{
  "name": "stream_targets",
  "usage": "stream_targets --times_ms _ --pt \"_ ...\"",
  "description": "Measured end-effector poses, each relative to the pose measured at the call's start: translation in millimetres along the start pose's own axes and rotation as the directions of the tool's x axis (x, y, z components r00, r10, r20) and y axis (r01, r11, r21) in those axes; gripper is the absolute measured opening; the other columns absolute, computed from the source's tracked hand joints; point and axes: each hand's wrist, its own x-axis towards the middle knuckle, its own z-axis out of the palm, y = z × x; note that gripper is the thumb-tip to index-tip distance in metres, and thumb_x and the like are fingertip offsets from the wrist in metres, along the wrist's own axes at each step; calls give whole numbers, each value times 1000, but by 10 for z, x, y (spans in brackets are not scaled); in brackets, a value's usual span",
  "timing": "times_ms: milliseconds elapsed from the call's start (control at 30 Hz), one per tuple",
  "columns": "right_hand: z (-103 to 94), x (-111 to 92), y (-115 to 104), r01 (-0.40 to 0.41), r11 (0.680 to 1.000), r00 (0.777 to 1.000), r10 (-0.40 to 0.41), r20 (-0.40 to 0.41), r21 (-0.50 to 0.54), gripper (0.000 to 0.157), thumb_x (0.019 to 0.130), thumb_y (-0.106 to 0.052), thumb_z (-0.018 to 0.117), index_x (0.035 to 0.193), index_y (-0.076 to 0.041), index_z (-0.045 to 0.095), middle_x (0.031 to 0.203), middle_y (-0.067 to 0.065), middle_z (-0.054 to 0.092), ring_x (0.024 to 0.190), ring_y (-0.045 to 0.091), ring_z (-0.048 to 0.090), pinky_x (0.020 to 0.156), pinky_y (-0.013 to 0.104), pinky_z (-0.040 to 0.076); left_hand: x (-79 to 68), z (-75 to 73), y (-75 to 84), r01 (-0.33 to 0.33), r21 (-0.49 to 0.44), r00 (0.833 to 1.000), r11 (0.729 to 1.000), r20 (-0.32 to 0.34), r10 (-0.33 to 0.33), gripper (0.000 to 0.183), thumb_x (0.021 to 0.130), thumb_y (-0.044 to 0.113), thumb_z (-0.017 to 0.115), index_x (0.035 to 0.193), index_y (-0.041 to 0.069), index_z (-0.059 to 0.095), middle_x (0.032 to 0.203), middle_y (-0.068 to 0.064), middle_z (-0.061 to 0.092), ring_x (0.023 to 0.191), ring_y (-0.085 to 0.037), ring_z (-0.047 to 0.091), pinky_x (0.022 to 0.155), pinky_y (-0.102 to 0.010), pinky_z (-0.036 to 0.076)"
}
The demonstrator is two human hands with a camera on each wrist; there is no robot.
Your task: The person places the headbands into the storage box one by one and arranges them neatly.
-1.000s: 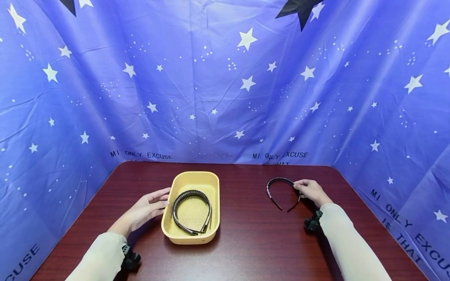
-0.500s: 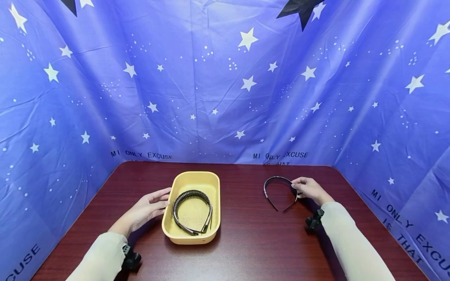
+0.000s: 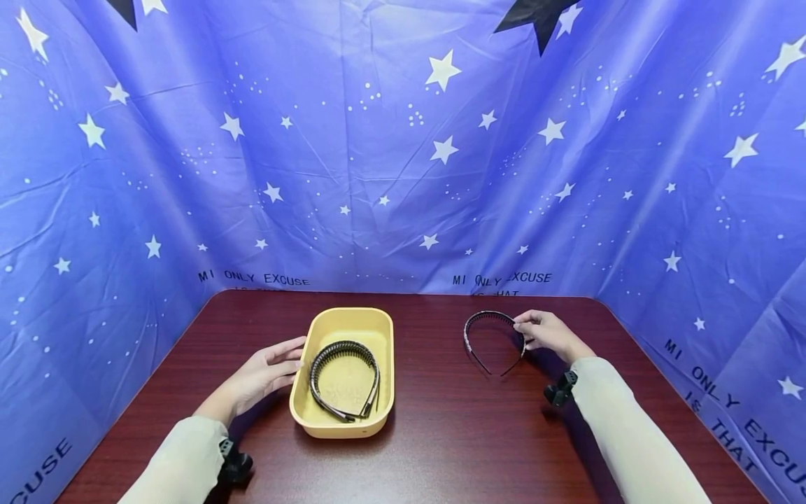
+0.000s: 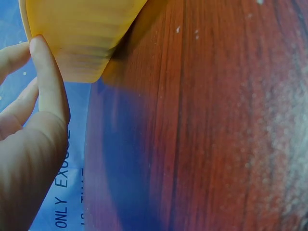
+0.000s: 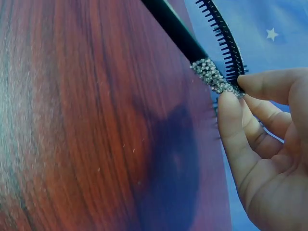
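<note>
Pinched between the thumb and fingertips of my right hand [image 3: 549,334] is a black headband [image 3: 467,337] with comb teeth inside its curve. It is held up over the right half of the table, ends pointing toward me. Close up in the right wrist view, a silvery, glittering section of the headband [image 5: 210,74] shows by my thumb. My left hand [image 3: 257,378] rests its fingertips against the left side of a yellow box [image 3: 343,432], near the rim. Dark toothed headbands [image 3: 317,367] lie nested together inside the box. In the left wrist view my thumb lies along the box's outer wall [image 4: 77,41].
The dark red wooden table [image 3: 453,434] carries the box left of its middle. Blue star-printed cloth [image 3: 378,140] hangs behind the table and along both sides. A black wrist camera [image 3: 234,463] sits under my left sleeve, another camera [image 3: 559,389] at my right.
My right hand has moved left and slightly toward the back with the headband, which has come nearer the box. The left hand and the box stay put.
</note>
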Motion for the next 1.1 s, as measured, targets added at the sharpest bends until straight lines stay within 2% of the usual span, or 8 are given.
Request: stream_targets --times_ms 167,367,667,967,1100 --pt "45 33 -65 22 1000 1000 -22 19 5 34 100 -12 60 123 14 56 108 23 61 86 23 58 68 33 59 5 2 -5 16 -6 1000 1000 -13 -16 67 99 2 60 155 -7 24 147 -31 41 114 -13 62 97 -34 52" --pt "132 56 -168 43 999 998 -42 42 -16 31 99 -11 61 120 11 59 100 16 62 85 23 59 66 34 60 19 -1 -17 17 -8 1000 1000 -8 -17 68 99 3 60 156 -6 23 147 -31 39 115 -14 61 97 -34 52" --pt "284 52 -408 100 993 992 -95 77 -62 29 99 -13 62 120 7 61 105 19 64 88 26 62 64 37 60 12 -4 -16 15 -6 1000 1000 -5 -15 68 99 3 60 155 -6 23 146 -31 41 114 -14 62 97 -34 52" --pt "478 76 -590 124 987 988 -113 102 -104 26 97 -17 65 115 1 64 85 7 61 79 20 62 60 36 59 0 3 -3 0 -6 1000 1000 4 0 68 99 2 59 155 -7 22 145 -31 42 114 -14 61 97 -34 52" --pt "558 77 -683 159 982 981 -145 132 -100 27 97 -17 66 115 2 64 85 7 62 79 22 63 60 37 59 2 7 3 -2 -9 1000 1000 7 2 68 99 3 59 155 -8 22 145 -32 40 114 -14 61 96 -33 53"
